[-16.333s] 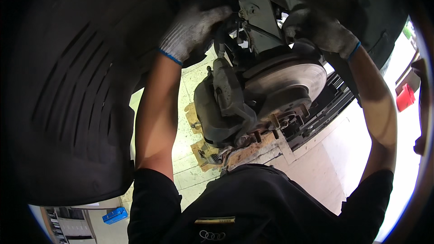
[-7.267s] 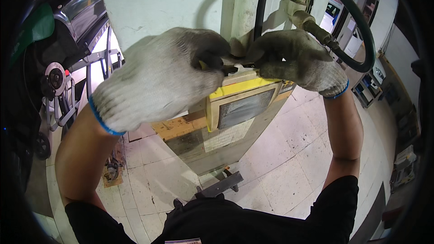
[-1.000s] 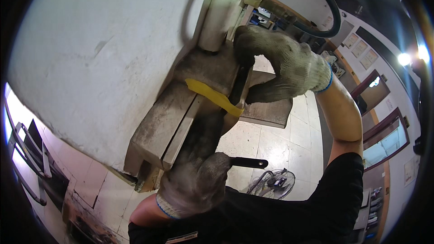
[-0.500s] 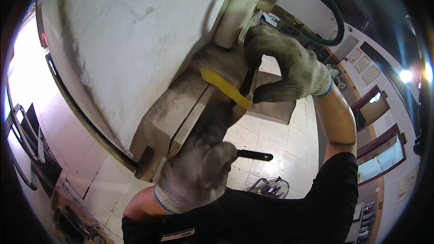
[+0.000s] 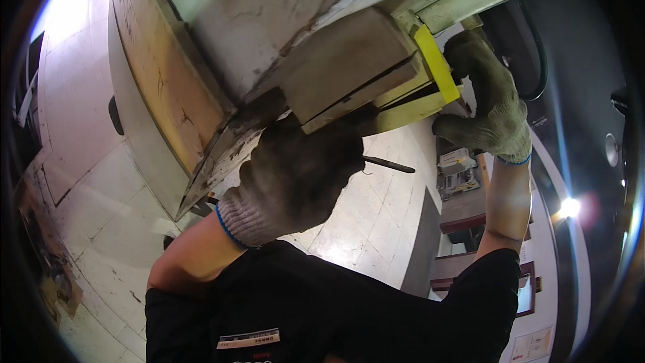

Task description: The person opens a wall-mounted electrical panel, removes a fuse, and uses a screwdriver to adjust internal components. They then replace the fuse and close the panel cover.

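My left hand [image 5: 289, 178], in a dirty grey knit glove, is closed round a slim black-handled tool [image 5: 393, 165]. The handle sticks out to the right; its working end is hidden under the glove and the block. Just above that hand is a grey-brown boxy block [image 5: 353, 60] with a slot along its lower side. A bright yellow strip [image 5: 437, 64] crosses the block's right end. There my gloved right hand [image 5: 494, 97] curls round the strip's edge, fingers above and thumb below, with a gap showing inside the curl. What its fingertips press on is partly hidden.
A worn, pale panel [image 5: 248, 20] with cracked coating lies behind the block. To the left a long tan-faced beam [image 5: 158, 74] slopes down. A dark hose [image 5: 537, 54] loops at upper right. Below is the pale tiled floor [image 5: 369, 208]; a bright lamp [image 5: 569, 208] shines at right.
The view has shifted and tilted, so the block and yellow strip appear farther right. My left hand has turned and moved up against the block's underside. My right hand keeps its curl at the strip.
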Demonstrator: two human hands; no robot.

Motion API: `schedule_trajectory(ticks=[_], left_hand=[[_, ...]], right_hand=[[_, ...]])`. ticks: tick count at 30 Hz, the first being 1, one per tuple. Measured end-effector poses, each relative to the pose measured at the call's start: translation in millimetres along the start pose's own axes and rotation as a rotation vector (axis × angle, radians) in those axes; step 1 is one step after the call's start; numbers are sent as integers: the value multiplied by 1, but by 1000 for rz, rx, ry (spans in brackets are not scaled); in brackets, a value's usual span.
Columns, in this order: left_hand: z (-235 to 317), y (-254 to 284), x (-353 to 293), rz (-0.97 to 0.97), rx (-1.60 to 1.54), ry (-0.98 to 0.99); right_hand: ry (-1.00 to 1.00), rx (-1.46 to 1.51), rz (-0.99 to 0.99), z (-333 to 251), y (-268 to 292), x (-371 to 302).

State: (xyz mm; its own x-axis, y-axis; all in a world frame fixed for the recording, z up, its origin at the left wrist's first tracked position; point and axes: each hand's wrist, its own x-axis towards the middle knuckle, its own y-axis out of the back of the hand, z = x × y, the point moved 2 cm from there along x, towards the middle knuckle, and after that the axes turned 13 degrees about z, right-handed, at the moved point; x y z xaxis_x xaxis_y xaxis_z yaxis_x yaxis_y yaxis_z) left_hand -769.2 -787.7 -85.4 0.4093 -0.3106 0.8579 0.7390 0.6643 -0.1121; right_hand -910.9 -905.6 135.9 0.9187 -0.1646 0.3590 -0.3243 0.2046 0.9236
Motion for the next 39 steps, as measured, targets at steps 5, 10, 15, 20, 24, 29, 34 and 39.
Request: schedule_trajectory(ticks=[5,10,15,20,24,29,34,39], left_hand=[[-4,-2,0,30,-93,-25],[-6,-9,-6,11,-250,73],[-2,-6,-11,-33,-194,113],[-1,-8,-7,54,-117,-10],[1,-15,-16,168,-170,111],[9,-12,-32,244,43,255],[21,-34,-31,350,-71,290],[33,-70,-35,442,37,296]], right_hand=[[-83,72,-85,-4,0,7],[-83,130,130,17,11,-18],[-362,53,1010,63,-39,-107],[-464,211,899,40,-144,-122],[-391,737,1104,45,-146,-93],[-331,801,1093,56,-152,-87],[-653,990,1185,44,-197,-96],[-766,1445,944,46,-216,-95]])
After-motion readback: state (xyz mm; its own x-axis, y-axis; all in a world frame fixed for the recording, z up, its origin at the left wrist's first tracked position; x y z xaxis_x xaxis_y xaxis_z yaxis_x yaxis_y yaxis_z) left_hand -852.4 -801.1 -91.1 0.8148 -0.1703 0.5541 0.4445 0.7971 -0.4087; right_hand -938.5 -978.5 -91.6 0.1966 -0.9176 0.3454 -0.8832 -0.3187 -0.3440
